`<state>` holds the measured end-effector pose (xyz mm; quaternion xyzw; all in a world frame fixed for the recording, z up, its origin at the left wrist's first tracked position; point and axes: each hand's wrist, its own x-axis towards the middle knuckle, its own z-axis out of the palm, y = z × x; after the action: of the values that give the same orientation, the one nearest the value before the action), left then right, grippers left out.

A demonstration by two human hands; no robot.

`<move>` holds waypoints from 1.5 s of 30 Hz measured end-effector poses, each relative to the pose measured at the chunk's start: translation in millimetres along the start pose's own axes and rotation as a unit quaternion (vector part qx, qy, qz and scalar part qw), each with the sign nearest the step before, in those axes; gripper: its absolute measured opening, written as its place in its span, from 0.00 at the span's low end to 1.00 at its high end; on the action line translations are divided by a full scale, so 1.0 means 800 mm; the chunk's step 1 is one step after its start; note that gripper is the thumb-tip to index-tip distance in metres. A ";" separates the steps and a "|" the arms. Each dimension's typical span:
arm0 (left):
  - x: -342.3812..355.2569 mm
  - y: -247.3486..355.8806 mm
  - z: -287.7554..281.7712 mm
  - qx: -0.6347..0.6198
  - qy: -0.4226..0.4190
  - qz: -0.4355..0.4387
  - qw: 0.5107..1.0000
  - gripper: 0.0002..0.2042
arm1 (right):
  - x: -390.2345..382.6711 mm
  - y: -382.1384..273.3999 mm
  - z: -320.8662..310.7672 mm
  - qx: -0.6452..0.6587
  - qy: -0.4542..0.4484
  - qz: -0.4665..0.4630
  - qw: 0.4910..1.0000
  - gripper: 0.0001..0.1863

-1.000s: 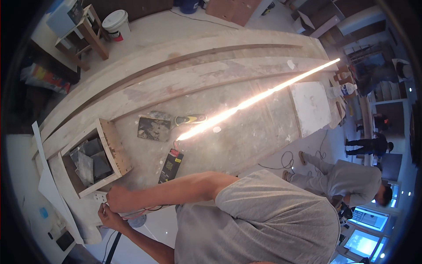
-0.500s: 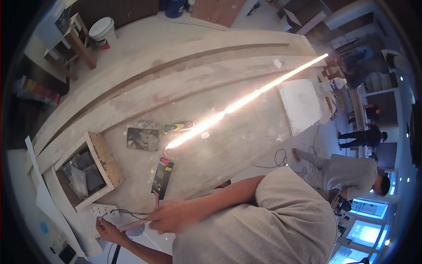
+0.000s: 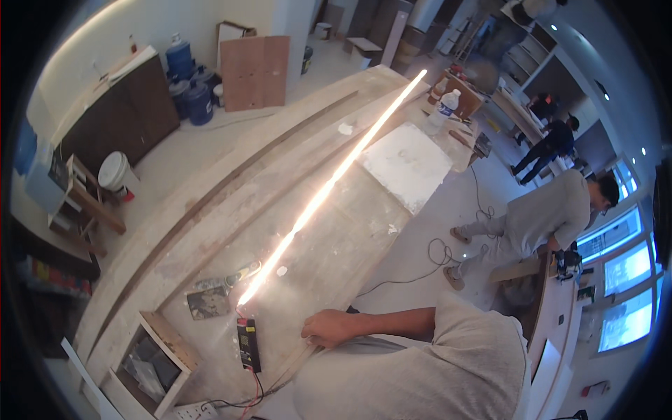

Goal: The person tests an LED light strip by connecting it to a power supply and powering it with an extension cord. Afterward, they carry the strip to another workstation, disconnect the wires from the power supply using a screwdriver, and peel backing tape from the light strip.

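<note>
My right hand (image 3: 327, 327) rests at the near edge of the wooden worktable (image 3: 336, 241), its fingers curled over that edge. My left hand is out of view. To the left of my right hand lies a black power supply box (image 3: 248, 346) with yellow marks. Red and black wires (image 3: 254, 392) run from its lower end toward a white power strip (image 3: 198, 411) at the bottom of the picture. From its upper end, a short lead joins a brightly glowing LED light strip (image 3: 329, 192), which stretches diagonally across the table to its far end.
A dark square block (image 3: 207, 303) and a yellow-grey hand tool (image 3: 245, 271) lie by the strip. An open wooden box (image 3: 183, 346) stands left. Farther off are a white slab (image 3: 406, 164) and a bottle (image 3: 448, 103). A person (image 3: 542, 213) stands right; a cable (image 3: 441, 252) crosses the floor.
My right hand has left the wires and moved right to the table edge. My left hand, earlier on the wires, has gone from view. The view has shifted, showing more of the room.
</note>
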<state>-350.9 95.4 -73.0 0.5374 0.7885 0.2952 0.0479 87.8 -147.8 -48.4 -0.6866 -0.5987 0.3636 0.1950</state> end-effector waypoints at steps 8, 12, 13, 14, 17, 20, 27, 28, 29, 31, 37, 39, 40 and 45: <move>0.005 0.040 -0.037 0.034 -0.020 0.076 0.996 0.19 | -0.017 -0.003 -0.019 0.006 -0.008 0.067 0.998 0.13; 0.015 0.106 -0.114 -0.028 0.059 0.172 0.983 0.19 | -0.013 0.004 -0.012 -0.003 0.051 0.047 0.998 0.14; 0.014 0.129 -0.138 -0.040 0.078 0.199 0.976 0.19 | -0.010 0.000 -0.013 -0.003 0.044 0.040 0.998 0.14; 0.011 0.153 -0.163 -0.046 0.093 0.224 0.969 0.19 | -0.007 -0.003 -0.021 -0.010 0.032 0.049 0.998 0.15; -0.033 0.227 -0.208 -0.025 0.102 0.250 0.963 0.20 | -0.001 -0.017 -0.035 -0.013 0.021 0.050 0.998 0.16; -0.112 0.320 -0.229 -0.736 -0.320 0.303 0.514 0.18 | 0.002 -0.029 -0.043 -0.003 0.013 0.035 0.999 0.16; -0.202 0.401 -0.235 -0.761 -0.602 0.217 0.106 0.42 | -0.042 -0.021 -0.059 -0.118 -0.096 0.100 0.983 0.16; -0.213 0.408 -0.231 -0.793 -0.576 0.196 0.027 0.49 | -0.049 -0.023 -0.064 -0.115 -0.112 0.129 0.979 0.15; -0.201 0.411 -0.235 -0.796 -0.574 0.188 0.042 0.49 | -0.055 -0.022 -0.068 -0.112 -0.131 0.156 0.973 0.15; -0.170 0.409 -0.255 -0.685 -0.703 0.180 0.059 0.45 | -0.069 -0.013 -0.065 -0.101 -0.107 0.130 0.981 0.14; -0.237 0.401 -0.251 -0.936 -0.314 0.135 0.085 0.34 | -0.053 -0.014 -0.042 -0.083 -0.128 0.094 0.984 0.12; -0.180 0.398 -0.198 -0.918 -0.227 0.286 0.157 0.30 | -0.040 -0.016 -0.044 -0.080 -0.134 0.067 0.985 0.11; -0.141 0.359 -0.203 -0.847 -0.285 0.361 0.268 0.35 | -0.030 -0.024 -0.043 -0.073 -0.131 0.039 0.988 0.11; -0.026 0.114 -0.191 -0.443 -0.065 0.249 0.859 0.27 | 0.001 -0.083 -0.062 -0.022 -0.141 0.075 0.987 0.09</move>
<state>-327.2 36.3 94.5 0.6554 0.4097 0.5802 0.2568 79.0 -125.1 31.1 -0.6760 -0.5746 0.4567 0.0656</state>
